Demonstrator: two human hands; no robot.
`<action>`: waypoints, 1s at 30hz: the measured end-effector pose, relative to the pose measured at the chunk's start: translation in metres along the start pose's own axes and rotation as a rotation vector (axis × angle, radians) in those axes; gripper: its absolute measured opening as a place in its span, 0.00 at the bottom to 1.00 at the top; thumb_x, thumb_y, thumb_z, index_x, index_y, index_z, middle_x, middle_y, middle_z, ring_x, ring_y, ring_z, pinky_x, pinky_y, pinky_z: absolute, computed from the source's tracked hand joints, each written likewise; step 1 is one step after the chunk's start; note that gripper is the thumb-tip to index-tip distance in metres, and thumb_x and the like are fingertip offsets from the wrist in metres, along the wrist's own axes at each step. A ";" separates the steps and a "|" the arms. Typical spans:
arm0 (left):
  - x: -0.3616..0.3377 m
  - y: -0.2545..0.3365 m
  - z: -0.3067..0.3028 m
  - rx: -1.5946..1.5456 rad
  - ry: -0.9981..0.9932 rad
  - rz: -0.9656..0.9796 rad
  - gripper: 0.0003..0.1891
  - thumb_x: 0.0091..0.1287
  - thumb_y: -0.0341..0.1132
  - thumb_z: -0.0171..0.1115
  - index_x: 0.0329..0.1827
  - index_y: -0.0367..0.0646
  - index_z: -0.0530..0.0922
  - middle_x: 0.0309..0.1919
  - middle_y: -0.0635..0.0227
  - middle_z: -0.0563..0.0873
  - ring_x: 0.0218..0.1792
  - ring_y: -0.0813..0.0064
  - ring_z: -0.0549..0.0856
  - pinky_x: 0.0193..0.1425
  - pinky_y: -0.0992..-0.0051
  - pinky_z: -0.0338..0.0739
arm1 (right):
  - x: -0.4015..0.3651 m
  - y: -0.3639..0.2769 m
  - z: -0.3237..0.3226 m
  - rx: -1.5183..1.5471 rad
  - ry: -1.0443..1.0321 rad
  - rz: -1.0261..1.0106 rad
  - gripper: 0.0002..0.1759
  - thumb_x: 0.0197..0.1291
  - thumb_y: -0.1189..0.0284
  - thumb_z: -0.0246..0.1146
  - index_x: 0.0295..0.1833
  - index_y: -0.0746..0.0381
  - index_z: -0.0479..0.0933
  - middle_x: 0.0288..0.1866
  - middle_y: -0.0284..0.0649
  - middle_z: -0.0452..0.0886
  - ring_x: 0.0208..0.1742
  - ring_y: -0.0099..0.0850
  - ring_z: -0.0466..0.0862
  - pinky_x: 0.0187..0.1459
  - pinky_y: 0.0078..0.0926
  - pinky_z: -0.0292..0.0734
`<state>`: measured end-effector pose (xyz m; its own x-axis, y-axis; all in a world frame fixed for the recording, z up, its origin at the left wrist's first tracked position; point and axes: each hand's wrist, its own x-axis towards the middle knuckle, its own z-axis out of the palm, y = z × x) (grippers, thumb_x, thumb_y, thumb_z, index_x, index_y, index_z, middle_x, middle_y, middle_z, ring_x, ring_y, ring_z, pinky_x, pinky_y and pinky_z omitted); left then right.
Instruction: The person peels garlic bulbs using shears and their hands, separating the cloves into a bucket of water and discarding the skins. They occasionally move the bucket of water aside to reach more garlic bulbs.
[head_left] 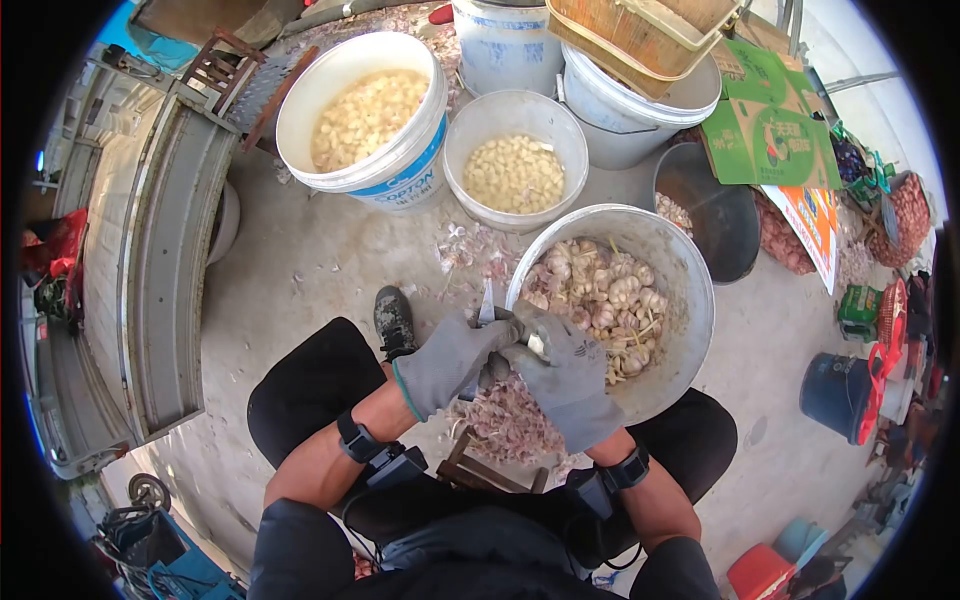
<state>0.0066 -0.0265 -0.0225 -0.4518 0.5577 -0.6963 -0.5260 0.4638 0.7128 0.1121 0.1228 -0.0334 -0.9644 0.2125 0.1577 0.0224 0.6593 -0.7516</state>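
Observation:
Grey work gloves cover both hands, which meet in front of my knees. My left hand (447,362) is closed round a small knife (487,302); its blade points up and away from me, the handle mostly hidden. Closed against it, my right hand (568,378) pinches a pale garlic clove (537,346) between thumb and fingers. Just beyond the right hand, a white bucket (692,345) holds whole garlic bulbs (605,295). Below the hands lies a heap of garlic skins (510,425).
Ahead stand a large white bucket (290,125) and a smaller one (460,150), both holding peeled cloves. A dark tub (735,235) and green cardboard (770,140) are at the right. A metal-sided structure (165,270) runs along the left. Skins litter the concrete floor.

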 end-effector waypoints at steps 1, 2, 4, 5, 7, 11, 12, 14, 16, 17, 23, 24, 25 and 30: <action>0.000 0.003 0.000 0.007 -0.009 0.016 0.15 0.76 0.42 0.58 0.50 0.39 0.85 0.24 0.68 0.85 0.20 0.79 0.82 0.24 0.77 0.75 | 0.002 -0.001 0.001 0.001 0.000 -0.003 0.27 0.59 0.70 0.72 0.64 0.59 0.78 0.46 0.44 0.85 0.43 0.43 0.87 0.43 0.40 0.82; 0.000 0.006 -0.001 0.015 -0.019 0.034 0.14 0.77 0.40 0.57 0.53 0.39 0.84 0.26 0.67 0.86 0.21 0.80 0.82 0.27 0.78 0.75 | 0.003 -0.002 0.002 0.012 0.005 0.015 0.27 0.59 0.69 0.73 0.64 0.59 0.78 0.46 0.44 0.85 0.43 0.44 0.87 0.43 0.40 0.82; 0.010 -0.001 -0.004 0.062 -0.024 0.085 0.14 0.78 0.39 0.56 0.51 0.39 0.84 0.28 0.68 0.87 0.22 0.80 0.82 0.27 0.79 0.76 | 0.005 -0.003 0.003 0.026 0.013 0.035 0.26 0.59 0.69 0.73 0.64 0.60 0.78 0.46 0.45 0.85 0.43 0.44 0.87 0.42 0.40 0.82; 0.014 -0.003 -0.006 0.107 -0.031 0.136 0.13 0.78 0.38 0.56 0.50 0.38 0.84 0.30 0.68 0.89 0.22 0.80 0.82 0.28 0.80 0.77 | 0.006 -0.003 0.003 0.067 0.039 0.059 0.25 0.60 0.70 0.73 0.63 0.60 0.79 0.45 0.44 0.85 0.42 0.42 0.87 0.42 0.38 0.82; 0.017 0.006 -0.002 -0.051 -0.008 0.080 0.13 0.78 0.39 0.57 0.49 0.37 0.83 0.33 0.66 0.89 0.23 0.81 0.82 0.28 0.81 0.76 | 0.006 0.001 0.001 0.104 0.068 0.080 0.23 0.61 0.70 0.73 0.62 0.60 0.80 0.45 0.44 0.85 0.41 0.41 0.87 0.42 0.37 0.82; 0.046 0.044 -0.011 -0.543 0.105 0.121 0.14 0.78 0.39 0.59 0.52 0.34 0.80 0.41 0.61 0.90 0.26 0.81 0.82 0.26 0.83 0.75 | 0.009 0.000 -0.012 0.645 0.084 0.433 0.18 0.66 0.73 0.70 0.59 0.65 0.81 0.46 0.38 0.87 0.40 0.25 0.84 0.43 0.26 0.82; 0.052 0.055 -0.018 -0.542 0.109 0.125 0.14 0.78 0.39 0.59 0.52 0.34 0.80 0.41 0.61 0.90 0.26 0.81 0.82 0.26 0.83 0.75 | 0.012 -0.003 -0.018 0.868 0.073 0.586 0.17 0.67 0.75 0.69 0.59 0.67 0.81 0.46 0.36 0.87 0.41 0.20 0.83 0.44 0.22 0.81; 0.058 0.072 -0.024 -0.581 0.211 0.254 0.16 0.78 0.39 0.60 0.59 0.35 0.79 0.45 0.57 0.90 0.27 0.81 0.81 0.26 0.83 0.74 | 0.016 0.002 -0.027 0.897 0.050 0.589 0.18 0.67 0.75 0.69 0.61 0.68 0.80 0.47 0.35 0.86 0.42 0.18 0.83 0.44 0.20 0.81; 0.043 0.080 -0.013 -0.418 0.200 0.257 0.16 0.77 0.39 0.61 0.58 0.35 0.80 0.43 0.58 0.90 0.27 0.81 0.81 0.25 0.83 0.74 | 0.010 0.007 -0.034 0.927 0.044 0.619 0.19 0.67 0.76 0.68 0.62 0.69 0.79 0.48 0.34 0.86 0.43 0.16 0.82 0.44 0.18 0.80; 0.038 0.084 -0.007 -0.258 0.198 0.275 0.17 0.76 0.40 0.63 0.58 0.35 0.81 0.42 0.59 0.90 0.27 0.82 0.81 0.25 0.83 0.73 | 0.008 0.009 -0.036 0.967 0.046 0.610 0.22 0.67 0.76 0.68 0.65 0.68 0.78 0.49 0.36 0.86 0.43 0.17 0.82 0.45 0.18 0.81; 0.026 0.080 0.037 0.238 0.023 0.106 0.18 0.69 0.43 0.69 0.54 0.39 0.85 0.27 0.69 0.87 0.21 0.85 0.80 0.24 0.81 0.73 | -0.007 0.025 -0.040 0.489 0.170 0.391 0.37 0.63 0.74 0.70 0.76 0.66 0.67 0.59 0.47 0.83 0.50 0.34 0.86 0.50 0.34 0.84; 0.030 0.074 0.043 0.326 -0.017 0.171 0.18 0.69 0.43 0.70 0.53 0.39 0.85 0.27 0.69 0.87 0.22 0.85 0.81 0.24 0.80 0.73 | -0.010 0.031 -0.040 0.130 0.213 0.189 0.42 0.60 0.73 0.72 0.79 0.66 0.64 0.61 0.51 0.82 0.54 0.41 0.87 0.53 0.40 0.84; 0.031 0.069 0.048 0.410 -0.053 0.233 0.18 0.68 0.43 0.70 0.53 0.38 0.86 0.27 0.70 0.86 0.22 0.85 0.81 0.25 0.80 0.73 | -0.014 0.033 -0.041 0.129 0.210 0.200 0.42 0.60 0.73 0.72 0.79 0.66 0.64 0.61 0.51 0.82 0.54 0.41 0.87 0.53 0.40 0.84; 0.040 0.047 0.056 0.805 -0.091 0.725 0.22 0.62 0.40 0.72 0.55 0.35 0.84 0.37 0.52 0.90 0.37 0.67 0.88 0.49 0.67 0.83 | -0.016 0.039 -0.046 -0.056 -0.066 0.388 0.49 0.50 0.74 0.75 0.79 0.63 0.63 0.66 0.54 0.78 0.66 0.50 0.80 0.67 0.41 0.76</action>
<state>0.0044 0.0566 -0.0126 -0.3917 0.9144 -0.1021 0.4865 0.3001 0.8206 0.1405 0.1779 -0.0355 -0.8962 0.4078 -0.1746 0.4013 0.5775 -0.7109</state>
